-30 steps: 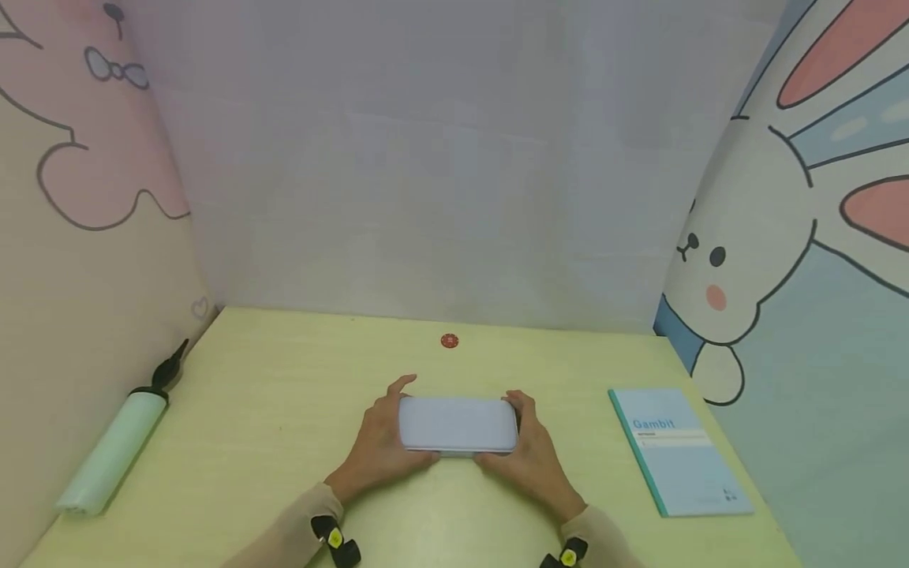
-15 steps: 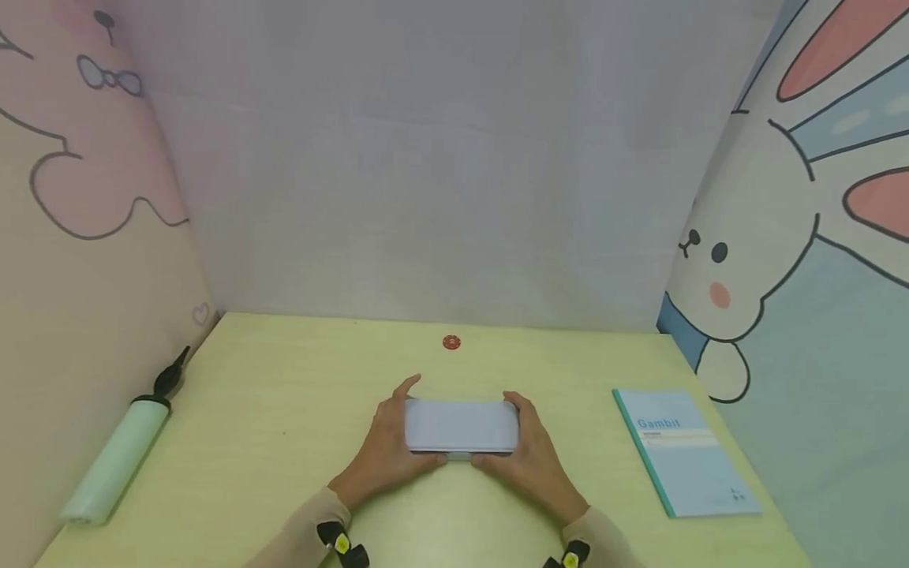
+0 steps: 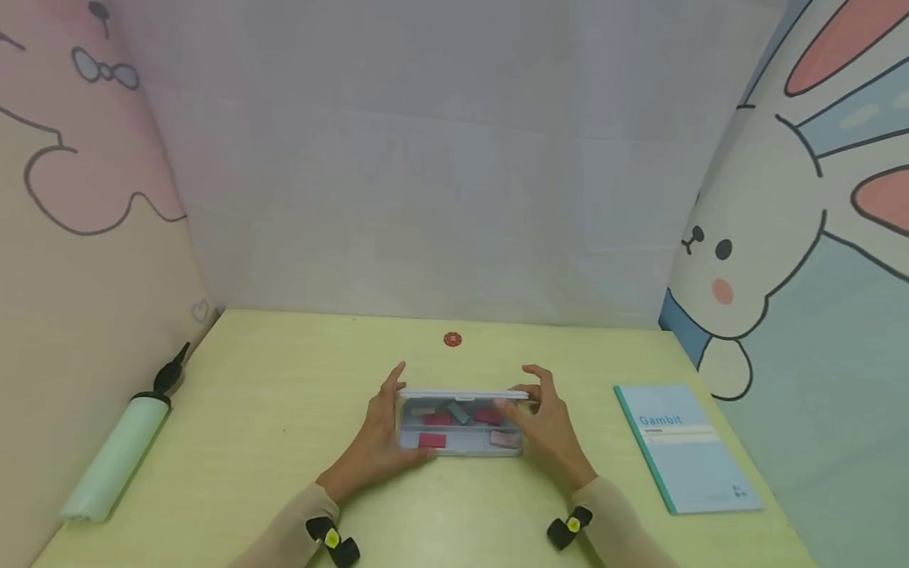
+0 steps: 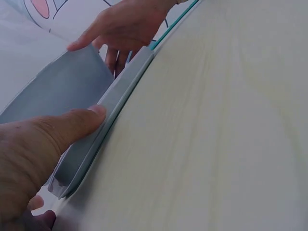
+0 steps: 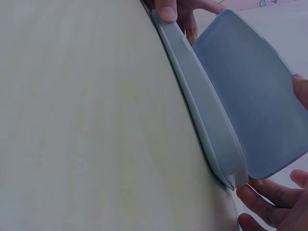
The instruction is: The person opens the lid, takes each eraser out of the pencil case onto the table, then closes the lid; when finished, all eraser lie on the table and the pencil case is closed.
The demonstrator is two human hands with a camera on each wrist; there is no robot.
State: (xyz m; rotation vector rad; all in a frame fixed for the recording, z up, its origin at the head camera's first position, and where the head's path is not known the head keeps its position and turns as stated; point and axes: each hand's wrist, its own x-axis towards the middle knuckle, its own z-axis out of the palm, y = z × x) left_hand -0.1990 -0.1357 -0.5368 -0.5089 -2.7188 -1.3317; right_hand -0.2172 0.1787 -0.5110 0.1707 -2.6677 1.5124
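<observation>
A case [image 3: 469, 454] rests between the left hand [image 3: 375, 442] and the right hand [image 3: 552, 430] on the tabletop [image 3: 298, 379], blocks [image 3: 432, 440] lying in its near and far compartments, its lid [image 5: 250, 91] along the far side. Beyond, a disc [image 3: 452, 339] lies near the tabletop's far edge. A pump [image 3: 117, 461] lies along the left edge; a notebook [image 3: 692, 465] lies near the right.

Plastic is looking smooth, wood grained

The case [image 5: 202, 91] and its lid [image 5: 250, 91] are showing smooth, matt plastic. The tabletop [image 3: 234, 410] is showing wood grain with a soft sheen. The notebook [image 3: 689, 457] is presenting a smooth, paper-like cover; the sleeves [image 3: 287, 527] are looking like matt cloth.
</observation>
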